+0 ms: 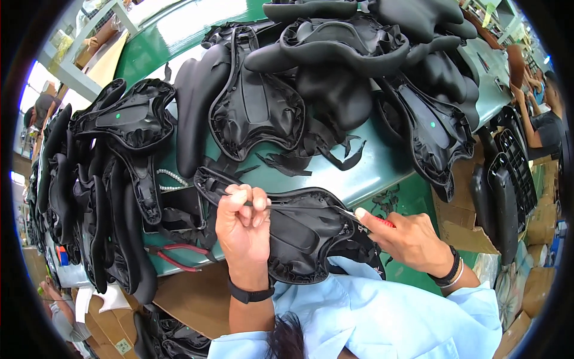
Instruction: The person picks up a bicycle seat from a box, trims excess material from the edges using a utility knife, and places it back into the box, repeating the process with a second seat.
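A black bicycle saddle (293, 239) lies underside up in front of me, its narrow nose to the upper left, with gathered cover material round its rim. My left hand (244, 224) is closed on one end of a thin black strip (299, 207), which stretches taut across the saddle toward the right. My right hand (412, 239) grips a red-handled knife (382, 221), its slim metal blade pointing left at the strip's other end near the saddle's rim. Whether the blade touches the strip I cannot tell.
More black saddles (257, 107) crowd the green table (359, 173), piled high at the back and left. Red-handled pliers (179, 256) lie to my left beside a dark tray (179, 209). Black offcuts (317, 149) are scattered behind. A cardboard box (460, 209) with black parts stands right.
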Action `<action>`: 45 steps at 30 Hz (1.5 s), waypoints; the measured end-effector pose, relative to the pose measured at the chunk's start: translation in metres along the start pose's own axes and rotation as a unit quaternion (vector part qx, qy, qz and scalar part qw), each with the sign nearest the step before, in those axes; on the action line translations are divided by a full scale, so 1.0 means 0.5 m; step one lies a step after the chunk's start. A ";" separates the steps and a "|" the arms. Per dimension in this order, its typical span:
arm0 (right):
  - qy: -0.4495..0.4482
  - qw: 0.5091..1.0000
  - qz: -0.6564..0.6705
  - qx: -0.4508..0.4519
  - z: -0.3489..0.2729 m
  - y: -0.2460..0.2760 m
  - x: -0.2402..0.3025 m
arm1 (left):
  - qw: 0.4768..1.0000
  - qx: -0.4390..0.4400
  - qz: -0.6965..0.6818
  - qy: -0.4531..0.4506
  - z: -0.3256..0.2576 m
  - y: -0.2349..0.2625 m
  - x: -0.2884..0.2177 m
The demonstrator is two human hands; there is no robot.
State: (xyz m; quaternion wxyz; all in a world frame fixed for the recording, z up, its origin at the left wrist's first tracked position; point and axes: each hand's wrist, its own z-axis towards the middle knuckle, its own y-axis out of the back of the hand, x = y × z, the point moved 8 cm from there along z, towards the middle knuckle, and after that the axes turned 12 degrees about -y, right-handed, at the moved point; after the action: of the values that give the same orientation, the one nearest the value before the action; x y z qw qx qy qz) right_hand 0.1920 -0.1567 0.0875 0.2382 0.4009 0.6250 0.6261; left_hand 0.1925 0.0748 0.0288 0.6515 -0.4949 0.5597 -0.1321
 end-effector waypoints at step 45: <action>-0.218 0.795 0.477 -0.303 -0.010 -0.106 -0.231 | 0.599 0.290 0.718 -0.203 -0.027 -0.119 -0.003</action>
State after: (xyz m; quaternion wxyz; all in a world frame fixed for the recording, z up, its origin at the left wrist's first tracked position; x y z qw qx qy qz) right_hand 0.2426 -0.2464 0.0128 0.1487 0.6817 0.0638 0.7135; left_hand 0.2030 0.0407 0.0784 0.7423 0.2674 0.5199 0.3274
